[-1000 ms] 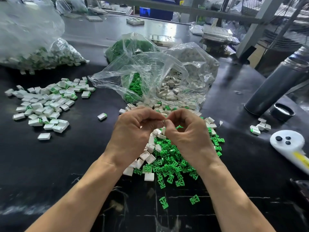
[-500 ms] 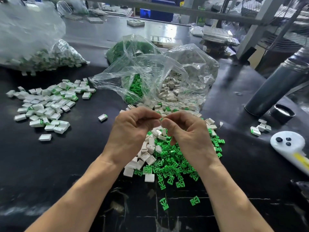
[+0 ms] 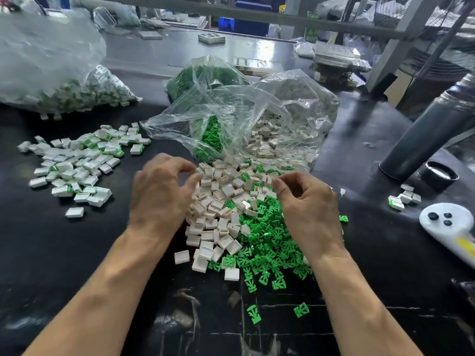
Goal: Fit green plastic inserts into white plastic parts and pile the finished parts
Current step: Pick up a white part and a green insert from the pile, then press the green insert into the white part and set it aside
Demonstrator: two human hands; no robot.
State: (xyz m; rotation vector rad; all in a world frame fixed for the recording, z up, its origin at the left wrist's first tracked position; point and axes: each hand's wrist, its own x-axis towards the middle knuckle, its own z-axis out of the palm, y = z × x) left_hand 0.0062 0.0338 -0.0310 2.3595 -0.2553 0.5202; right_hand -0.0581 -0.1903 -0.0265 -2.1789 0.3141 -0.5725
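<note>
At frame centre, above the loose heap: left hand [image 3: 160, 194] and right hand [image 3: 309, 201] now parted, no longer pinched together as half a second ago. Both grips loosely curled, apparently holding nothing; left blurred. White parts [image 3: 218, 214] and green inserts [image 3: 267, 240] on the worktop [image 3: 77, 253] between them. Finished pile [image 3: 77, 163] at left. Probably one assembly done, reaching for the next pair.

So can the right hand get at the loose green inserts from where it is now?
Probably yes: the right hand hovers over the green inserts, which lie uncovered on the table; nothing seems to be between them.
</note>
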